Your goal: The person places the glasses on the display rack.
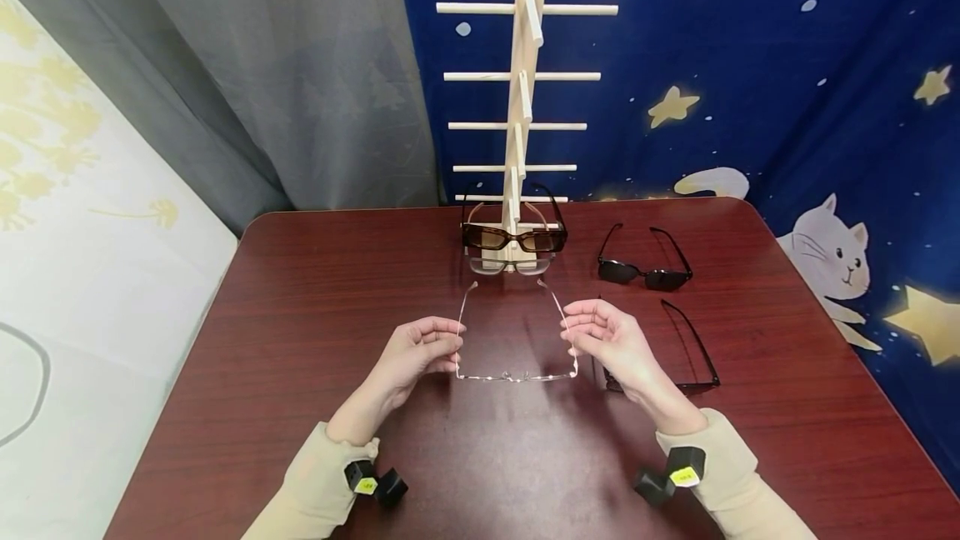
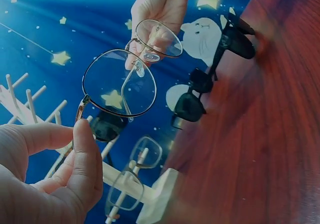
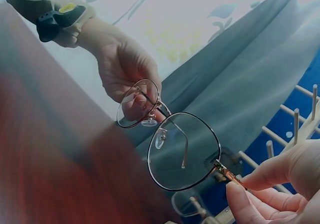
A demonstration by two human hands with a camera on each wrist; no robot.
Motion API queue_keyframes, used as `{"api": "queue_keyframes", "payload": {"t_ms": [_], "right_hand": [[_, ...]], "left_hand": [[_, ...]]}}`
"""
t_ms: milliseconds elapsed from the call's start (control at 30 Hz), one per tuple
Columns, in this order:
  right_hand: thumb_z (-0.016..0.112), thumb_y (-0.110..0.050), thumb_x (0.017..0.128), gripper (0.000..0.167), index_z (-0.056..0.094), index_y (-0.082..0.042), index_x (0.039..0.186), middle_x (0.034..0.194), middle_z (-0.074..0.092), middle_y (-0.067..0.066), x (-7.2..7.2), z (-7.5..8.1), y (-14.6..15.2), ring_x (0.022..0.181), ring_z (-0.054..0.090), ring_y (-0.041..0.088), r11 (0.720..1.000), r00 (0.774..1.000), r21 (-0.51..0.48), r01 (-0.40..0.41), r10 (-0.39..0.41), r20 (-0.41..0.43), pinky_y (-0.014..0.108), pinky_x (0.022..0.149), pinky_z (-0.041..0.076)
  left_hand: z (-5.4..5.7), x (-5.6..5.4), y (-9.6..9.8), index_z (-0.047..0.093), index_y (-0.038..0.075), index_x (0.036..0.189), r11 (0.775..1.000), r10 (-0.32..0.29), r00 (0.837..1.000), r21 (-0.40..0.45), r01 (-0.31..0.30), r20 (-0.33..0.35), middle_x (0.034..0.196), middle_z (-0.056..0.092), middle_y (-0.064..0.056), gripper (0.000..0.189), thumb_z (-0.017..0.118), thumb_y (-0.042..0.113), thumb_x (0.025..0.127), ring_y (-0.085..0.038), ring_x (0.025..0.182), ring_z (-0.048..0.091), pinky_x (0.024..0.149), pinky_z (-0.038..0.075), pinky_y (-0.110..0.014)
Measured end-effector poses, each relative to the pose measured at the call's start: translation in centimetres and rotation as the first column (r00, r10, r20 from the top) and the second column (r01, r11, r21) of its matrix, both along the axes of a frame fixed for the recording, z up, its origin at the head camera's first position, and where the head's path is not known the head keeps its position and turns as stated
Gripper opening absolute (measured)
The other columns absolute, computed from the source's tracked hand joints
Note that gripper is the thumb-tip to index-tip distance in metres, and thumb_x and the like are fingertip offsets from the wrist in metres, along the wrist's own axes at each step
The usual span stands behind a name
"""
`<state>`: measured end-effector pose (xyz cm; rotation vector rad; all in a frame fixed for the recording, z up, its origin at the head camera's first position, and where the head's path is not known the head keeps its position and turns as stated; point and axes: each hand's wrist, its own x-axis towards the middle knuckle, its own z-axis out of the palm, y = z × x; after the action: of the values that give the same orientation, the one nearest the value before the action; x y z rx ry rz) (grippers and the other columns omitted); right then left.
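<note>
A pair of thin metal-rimmed eyeglasses (image 1: pixel 517 378) is held above the table, temples unfolded and pointing toward the stand. My left hand (image 1: pixel 411 354) pinches its left temple between thumb and fingers. On the other side, my right hand (image 1: pixel 611 348) pinches the right temple. Round clear lenses and nose pads of the eyeglasses (image 2: pixel 119 115) show in the left wrist view. Just beyond the temple tips rises a wooden eyewear stand (image 1: pixel 522 65). Tortoiseshell sunglasses (image 1: pixel 480 237) hang low on it, with clear-framed glasses (image 1: pixel 487 270) beneath them.
Black sunglasses (image 1: pixel 664 280) lie unfolded on the dark red table (image 1: pixel 315 273), right of the stand. Nearer, black-framed glasses (image 1: pixel 699 388) lie partly behind my right hand. A grey curtain (image 1: pixel 300 65) and a blue starry cloth (image 1: pixel 750 65) hang behind. The stand's upper pegs stick out sideways and forward.
</note>
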<state>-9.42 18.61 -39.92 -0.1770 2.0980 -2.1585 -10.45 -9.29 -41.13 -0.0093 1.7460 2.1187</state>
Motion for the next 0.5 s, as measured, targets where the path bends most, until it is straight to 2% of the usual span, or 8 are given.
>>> {"api": "queue_keyframes", "payload": {"t_ms": [500], "right_hand": [[0.058,0.013,0.084,0.035,0.044,0.019,0.116,0.089,0.063,0.0,-1.5,2.6,0.0,0.08,0.065,0.011,0.999,0.999,-0.032,0.013,-0.015,-0.052,0.023,0.064,0.055]], "left_hand": [[3.5,-1.1,0.1,0.054,-0.015,0.109,0.999,0.024,0.994,0.033,-0.02,-0.11,0.074,0.063,0.0,0.025,0.055,-0.011,0.084,-0.009,0.06,0.06,0.057,0.054,-0.019]]}}
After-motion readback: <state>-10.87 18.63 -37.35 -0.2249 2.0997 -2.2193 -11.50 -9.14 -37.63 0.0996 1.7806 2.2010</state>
